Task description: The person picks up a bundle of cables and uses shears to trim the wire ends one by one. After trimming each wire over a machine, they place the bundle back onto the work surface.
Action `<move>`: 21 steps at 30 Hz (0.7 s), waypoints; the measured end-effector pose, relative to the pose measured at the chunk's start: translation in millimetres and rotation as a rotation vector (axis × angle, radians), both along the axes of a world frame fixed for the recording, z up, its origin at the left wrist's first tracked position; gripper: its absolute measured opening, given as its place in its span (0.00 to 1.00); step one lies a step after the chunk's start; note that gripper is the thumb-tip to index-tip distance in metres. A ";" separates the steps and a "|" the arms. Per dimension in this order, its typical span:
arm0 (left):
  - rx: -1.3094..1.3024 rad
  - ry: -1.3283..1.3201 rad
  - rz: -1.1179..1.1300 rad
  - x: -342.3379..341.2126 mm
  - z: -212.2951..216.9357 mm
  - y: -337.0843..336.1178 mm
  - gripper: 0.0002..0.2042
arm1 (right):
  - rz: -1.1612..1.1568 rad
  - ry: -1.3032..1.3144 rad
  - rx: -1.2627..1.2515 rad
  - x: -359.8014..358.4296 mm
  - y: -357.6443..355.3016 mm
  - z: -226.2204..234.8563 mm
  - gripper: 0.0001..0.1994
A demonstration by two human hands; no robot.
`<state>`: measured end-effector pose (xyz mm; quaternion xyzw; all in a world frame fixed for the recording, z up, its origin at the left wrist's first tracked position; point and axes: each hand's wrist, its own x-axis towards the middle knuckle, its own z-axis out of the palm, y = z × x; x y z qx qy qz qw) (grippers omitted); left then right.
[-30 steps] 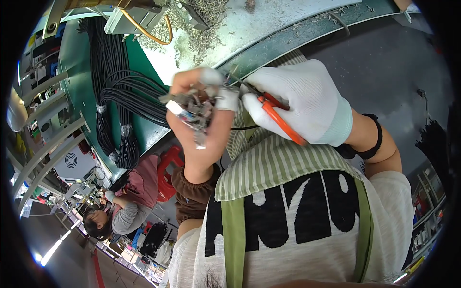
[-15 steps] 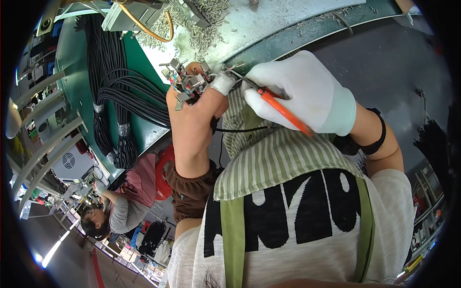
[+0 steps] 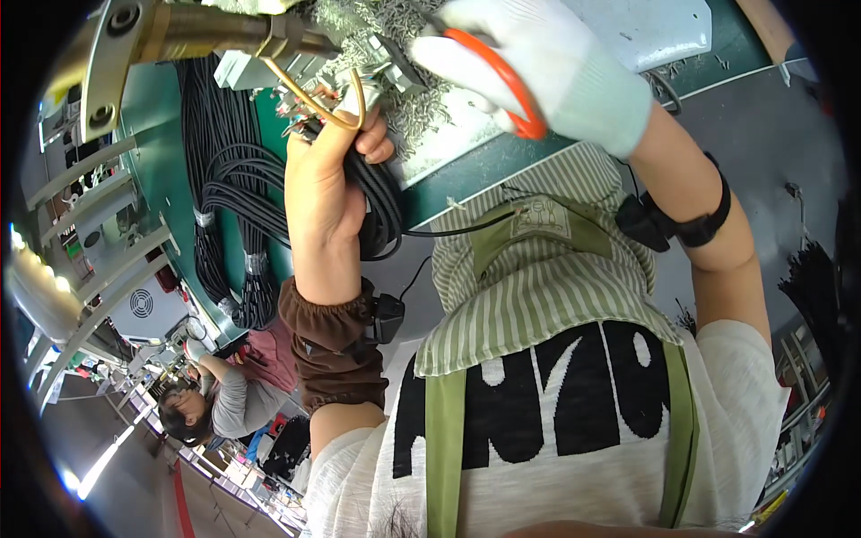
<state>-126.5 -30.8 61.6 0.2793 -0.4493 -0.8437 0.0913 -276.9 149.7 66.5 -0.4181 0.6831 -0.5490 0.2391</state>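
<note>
My left hand (image 3: 323, 179) is closed around a bundle of black cables (image 3: 381, 211), held up over the bench edge. Metal connectors with coloured wires (image 3: 309, 112) stick out at the top of the bundle, partly behind a bent yellow tube (image 3: 356, 99). In a white glove, my right hand (image 3: 547, 76) is closed on orange-handled pliers (image 3: 502, 76), over the far side of the bench. Their jaws are hidden by the glove and the top of the picture. Below the hands, small metal bits (image 3: 417, 125) lie heaped on a white sheet (image 3: 457, 134).
A metal arm with a nozzle (image 3: 206, 34) reaches in from the upper left. Bundled black cables (image 3: 220, 161) lie on the green bench (image 3: 148, 117). A dark metal fixture (image 3: 399, 65) stands among the bits. Another person (image 3: 233, 394) sits at the lower left.
Both hands have moved away from my body and over the bench, the left with the cables, the right with the pliers. The pliers have come away from the connectors.
</note>
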 end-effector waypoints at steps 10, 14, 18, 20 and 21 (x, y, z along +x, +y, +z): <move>-0.197 -0.036 -0.158 -12.8 8.2 -15.4 0.09 | 0.321 0.538 -0.297 -33.6 -52.4 -17.2 0.10; -0.239 -0.075 -0.245 -12.9 9.2 -24.4 0.08 | 0.327 -0.351 0.204 -30.6 -40.2 18.1 0.12; -0.269 -0.096 -0.286 -18.7 10.9 -25.4 0.07 | 0.312 -0.186 -0.098 -30.4 -39.1 -6.2 0.15; -0.275 -0.098 -0.286 -18.9 11.5 -25.4 0.07 | 0.202 0.192 -0.336 -30.4 -40.1 -10.5 0.16; -0.304 -0.095 -0.272 -17.5 11.3 -25.7 0.07 | 0.143 0.382 -0.454 -30.3 -41.2 -14.0 0.16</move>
